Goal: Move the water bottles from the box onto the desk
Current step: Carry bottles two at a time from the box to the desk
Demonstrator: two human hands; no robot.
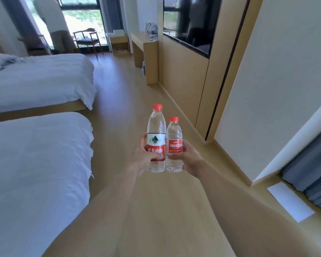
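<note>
Over the floor between the beds (39,164) and wall, left hand (144,157) gripped the taller bottle (156,138), right hand (188,157) the shorter bottle (174,145), fingers curled round both. Bench (145,44) far ahead; best carried upright, set down well inside its edge.

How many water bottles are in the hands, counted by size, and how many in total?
Taller bottle, gripped by the left hand: 1
Shorter bottle, gripped by the right hand: 1
Total: 2, both upright with red caps and red labels.
</note>
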